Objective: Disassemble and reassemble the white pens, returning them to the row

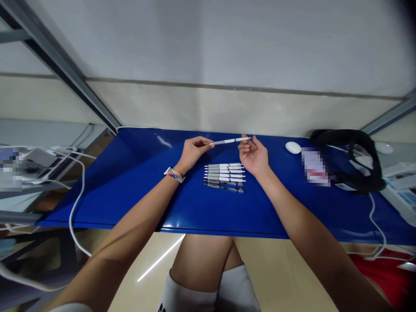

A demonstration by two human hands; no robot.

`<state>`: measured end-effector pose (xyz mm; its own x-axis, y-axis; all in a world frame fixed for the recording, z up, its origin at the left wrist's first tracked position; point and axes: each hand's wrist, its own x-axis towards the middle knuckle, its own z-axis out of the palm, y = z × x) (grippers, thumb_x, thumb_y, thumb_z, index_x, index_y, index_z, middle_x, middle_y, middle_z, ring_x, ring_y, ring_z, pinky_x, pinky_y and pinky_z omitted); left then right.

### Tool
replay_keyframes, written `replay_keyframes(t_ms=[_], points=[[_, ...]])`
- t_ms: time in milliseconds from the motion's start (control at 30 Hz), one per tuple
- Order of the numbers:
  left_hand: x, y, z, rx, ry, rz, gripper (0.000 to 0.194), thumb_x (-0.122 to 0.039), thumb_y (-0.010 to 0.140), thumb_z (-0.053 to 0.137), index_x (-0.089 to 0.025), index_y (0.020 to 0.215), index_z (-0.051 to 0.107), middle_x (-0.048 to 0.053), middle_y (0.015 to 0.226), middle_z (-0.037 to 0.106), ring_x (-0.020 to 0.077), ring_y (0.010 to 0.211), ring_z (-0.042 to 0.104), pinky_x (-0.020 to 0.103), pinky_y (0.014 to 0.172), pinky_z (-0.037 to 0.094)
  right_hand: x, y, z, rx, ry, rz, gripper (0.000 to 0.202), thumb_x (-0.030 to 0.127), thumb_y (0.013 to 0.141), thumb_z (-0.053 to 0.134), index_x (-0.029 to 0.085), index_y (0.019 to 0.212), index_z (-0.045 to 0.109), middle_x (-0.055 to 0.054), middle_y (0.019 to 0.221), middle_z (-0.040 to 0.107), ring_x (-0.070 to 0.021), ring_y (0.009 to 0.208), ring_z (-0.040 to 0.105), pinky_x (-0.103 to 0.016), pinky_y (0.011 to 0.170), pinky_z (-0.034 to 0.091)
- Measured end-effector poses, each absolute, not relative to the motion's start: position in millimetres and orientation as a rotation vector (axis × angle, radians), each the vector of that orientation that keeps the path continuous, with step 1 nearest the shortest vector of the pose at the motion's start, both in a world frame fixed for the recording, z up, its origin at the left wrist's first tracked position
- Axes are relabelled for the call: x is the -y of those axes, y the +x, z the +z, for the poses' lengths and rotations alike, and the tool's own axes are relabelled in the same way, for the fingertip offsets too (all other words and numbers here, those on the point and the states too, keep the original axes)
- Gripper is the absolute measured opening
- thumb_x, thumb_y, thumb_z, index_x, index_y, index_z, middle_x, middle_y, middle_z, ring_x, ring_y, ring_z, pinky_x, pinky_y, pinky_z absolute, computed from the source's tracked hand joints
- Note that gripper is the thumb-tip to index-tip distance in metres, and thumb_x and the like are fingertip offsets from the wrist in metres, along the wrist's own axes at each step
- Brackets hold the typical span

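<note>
Left hand (194,152) has a narrow grip on a white-and-grey pen (230,141), right hand (255,156) loosely open round its right end, pen row (224,175) nearer on the blue tabletop (136,173).

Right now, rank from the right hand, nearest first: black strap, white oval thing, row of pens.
1. Row of pens, just left of the right hand
2. White oval thing, to the hand's right
3. Black strap, farther right
</note>
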<state>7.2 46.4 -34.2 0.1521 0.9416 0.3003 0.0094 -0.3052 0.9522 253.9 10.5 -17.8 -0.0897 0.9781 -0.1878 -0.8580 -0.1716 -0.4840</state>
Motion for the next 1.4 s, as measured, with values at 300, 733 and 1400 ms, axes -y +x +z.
replay_keyframes(t_ms=[300,733,1400], points=[[-46.9,6.9,-35.2,-0.966,1.525,1.305,0.027,-0.039,0.074,0.094,-0.019,0.088,0.084,0.005,0.082,0.079,0.0173,0.075,0.068,0.033,0.075,0.055,-7.4,253.9,-17.2,0.385,-0.561,1.638,0.009,0.025,0.098,0.068,0.020,0.106,0.072,0.002,0.073,0.064,-0.0081,0.061,0.058,-0.016,0.051,0.051],[-45.1,6.3,-34.8,-0.970,1.530,1.294,0.026,-0.038,0.073,0.095,-0.020,0.088,0.084,0.005,0.082,0.079,0.0172,0.074,0.067,0.033,0.074,0.054,-9.7,254.9,-18.5,0.338,-0.585,1.642,0.003,0.017,0.096,0.069,0.019,0.096,0.071,0.004,0.066,0.060,-0.0063,0.053,0.052,-0.014,0.045,0.046],[-47.5,6.5,-37.3,-0.973,1.481,1.295,0.028,-0.038,0.071,0.096,-0.019,0.088,0.085,0.005,0.080,0.079,0.0167,0.073,0.067,0.032,0.072,0.053,-7.8,254.7,-16.5,0.273,-0.526,1.662,0.011,0.024,0.103,0.062,0.019,0.106,0.071,0.001,0.071,0.065,-0.0080,0.058,0.058,-0.015,0.048,0.053]])
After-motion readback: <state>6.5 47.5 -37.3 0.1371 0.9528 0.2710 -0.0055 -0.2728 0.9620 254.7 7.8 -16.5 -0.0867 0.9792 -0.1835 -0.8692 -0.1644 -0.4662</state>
